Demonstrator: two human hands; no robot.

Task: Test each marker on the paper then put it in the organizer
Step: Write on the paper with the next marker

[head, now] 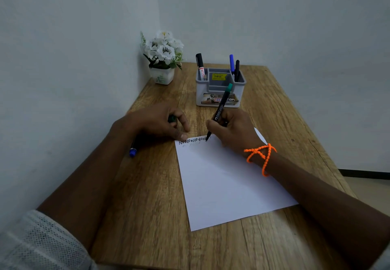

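on marker (220, 109): "faber-castell"

Left arm (88, 176) wears a white, net-textured sleeve (40, 242) — right wrist (263, 153) carries an orange beaded cord (260, 156), knotted, looped twice.

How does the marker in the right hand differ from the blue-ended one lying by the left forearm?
The green-ended marker is held tilted, tip on the paper; the blue-ended marker lies flat on the table, partly hidden by the left forearm. End colours differ: green versus blue. Both have dark barrels.
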